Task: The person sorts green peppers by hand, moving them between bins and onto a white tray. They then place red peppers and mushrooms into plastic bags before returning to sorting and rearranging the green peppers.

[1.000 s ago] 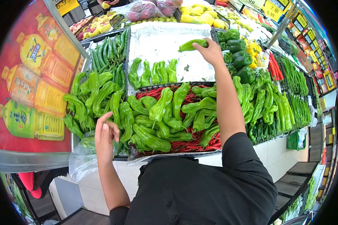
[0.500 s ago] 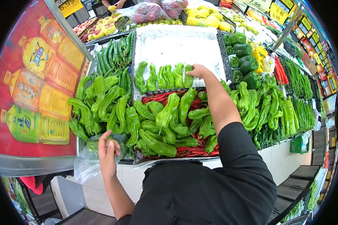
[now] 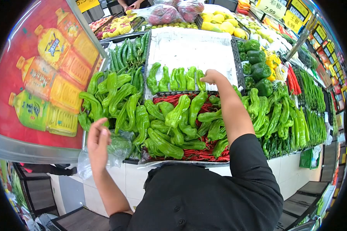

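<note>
My right hand (image 3: 214,78) reaches over the white-lined crate (image 3: 191,48). Its fingers are curled in, the tips against the right side of a long green pepper (image 3: 200,80), which stays almost wholly visible. That pepper ends a row of several others (image 3: 180,79) standing side by side along the crate's front edge. Lower left, my left hand (image 3: 99,144) is held up with fingers extended and nothing in them, somewhat blurred. Just behind it a clear plastic bag (image 3: 117,152) hangs by the display edge. Heaped green peppers (image 3: 164,142) lie over red chillies (image 3: 200,154) nearest my body.
More green peppers (image 3: 117,96) are piled at left beside a red drinks poster (image 3: 46,77). Bell peppers (image 3: 256,57) and green beans (image 3: 312,88) fill the right side. Farther back are bagged fruit (image 3: 162,14), yellow fruit (image 3: 223,23) and another person's hands (image 3: 134,5).
The view has shifted, so the display sits farther right. My right hand has slipped from the end pepper's top to its right side. My left hand has risen, its fingers straighter.
</note>
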The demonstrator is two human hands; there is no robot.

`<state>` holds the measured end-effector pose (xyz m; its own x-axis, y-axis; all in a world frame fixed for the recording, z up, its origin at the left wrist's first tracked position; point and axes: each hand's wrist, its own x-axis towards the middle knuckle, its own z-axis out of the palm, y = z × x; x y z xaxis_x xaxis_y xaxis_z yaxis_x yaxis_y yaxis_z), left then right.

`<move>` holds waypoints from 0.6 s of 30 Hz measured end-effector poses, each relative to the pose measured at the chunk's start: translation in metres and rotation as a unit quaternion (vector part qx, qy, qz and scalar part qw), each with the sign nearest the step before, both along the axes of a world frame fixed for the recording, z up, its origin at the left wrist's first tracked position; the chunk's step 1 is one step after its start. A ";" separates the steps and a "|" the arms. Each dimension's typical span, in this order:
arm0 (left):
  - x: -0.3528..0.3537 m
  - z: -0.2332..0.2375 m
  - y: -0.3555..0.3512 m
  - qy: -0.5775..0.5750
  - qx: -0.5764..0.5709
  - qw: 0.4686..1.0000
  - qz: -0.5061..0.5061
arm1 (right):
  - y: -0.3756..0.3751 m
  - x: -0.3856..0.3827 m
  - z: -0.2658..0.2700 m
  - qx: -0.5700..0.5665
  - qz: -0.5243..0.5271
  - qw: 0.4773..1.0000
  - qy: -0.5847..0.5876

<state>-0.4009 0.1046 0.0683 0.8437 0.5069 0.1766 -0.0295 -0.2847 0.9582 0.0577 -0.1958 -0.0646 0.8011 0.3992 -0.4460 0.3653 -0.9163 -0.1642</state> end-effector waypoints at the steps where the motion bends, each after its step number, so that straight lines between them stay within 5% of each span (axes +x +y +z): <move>1: 0.001 0.005 0.012 0.006 0.041 0.999 0.019 | 0.000 -0.002 0.002 0.033 0.021 0.999 -0.034; 4: 0.015 0.014 0.044 0.017 0.206 0.977 0.049 | 0.005 -0.031 0.040 0.090 0.054 0.992 -0.065; 9: 0.075 0.013 0.058 0.112 0.497 0.860 0.016 | 0.007 -0.096 0.088 0.250 0.056 0.965 -0.059; 12: 0.112 -0.003 0.063 0.227 0.556 0.799 0.022 | -0.002 -0.149 0.100 0.337 0.063 0.938 -0.044; 18: 0.113 -0.006 0.078 0.186 0.511 0.839 0.000 | 0.007 -0.241 0.122 0.425 0.084 0.898 -0.079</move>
<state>-0.2880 0.1822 0.0622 0.9365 0.2514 0.2443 0.2179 -0.9634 0.1562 -0.1829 -0.1891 0.0572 0.7243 0.6628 0.1900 0.5665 -0.4150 -0.7120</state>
